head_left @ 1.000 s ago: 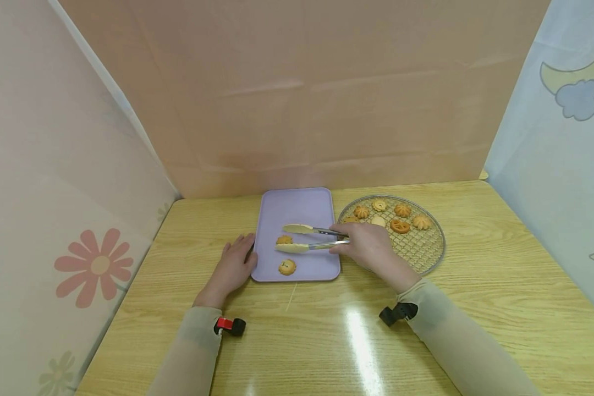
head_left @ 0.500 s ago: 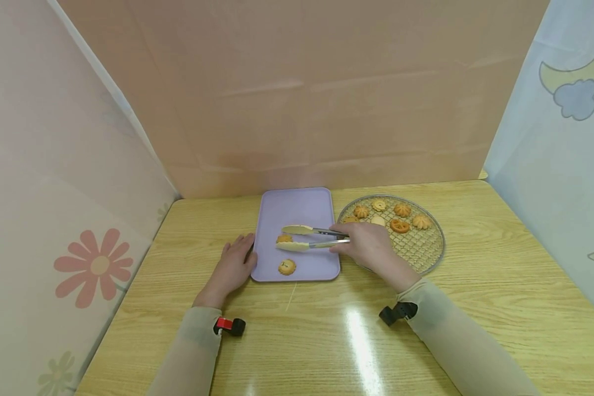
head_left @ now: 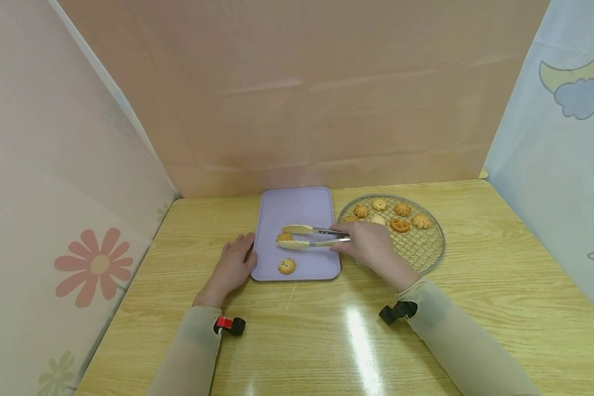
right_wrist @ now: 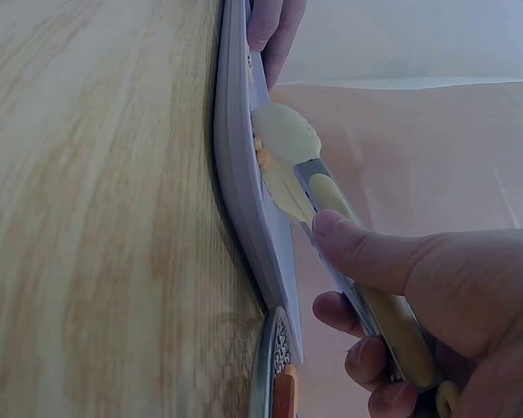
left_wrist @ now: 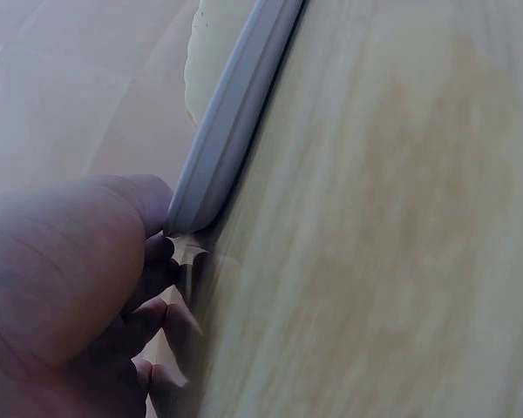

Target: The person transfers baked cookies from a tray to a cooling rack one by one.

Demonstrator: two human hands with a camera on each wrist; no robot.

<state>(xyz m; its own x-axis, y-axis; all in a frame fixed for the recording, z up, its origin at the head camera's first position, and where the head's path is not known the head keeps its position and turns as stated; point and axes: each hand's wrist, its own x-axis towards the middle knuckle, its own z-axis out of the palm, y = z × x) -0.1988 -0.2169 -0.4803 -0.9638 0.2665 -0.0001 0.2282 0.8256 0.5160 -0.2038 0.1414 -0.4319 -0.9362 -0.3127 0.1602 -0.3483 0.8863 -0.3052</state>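
My right hand [head_left: 368, 242] grips a pair of tongs [head_left: 322, 242] with metal arms and cream tips. The tips sit low over the lilac tray [head_left: 297, 206], one on either side of a small orange-brown cookie [head_left: 284, 237], which they partly hide. Nearer the tray's front edge lies a round cookie with a face-like pattern [head_left: 287, 266]. My left hand [head_left: 232, 267] rests at the tray's left side, fingers extended on the table. In the left wrist view its thumb [left_wrist: 148, 198] touches the tray's rim [left_wrist: 222, 131] by the corner.
To the right, a round wire-mesh rack [head_left: 425, 250] holds several cookies, among them a pretzel-shaped one [head_left: 400, 225]; my right hand covers part of its left side. A tan backdrop [head_left: 302, 110] stands behind the table [head_left: 307, 341], with printed panels at both sides.
The tongs' tips have drawn slightly closer together around the small cookie. Both hands stay where they were.
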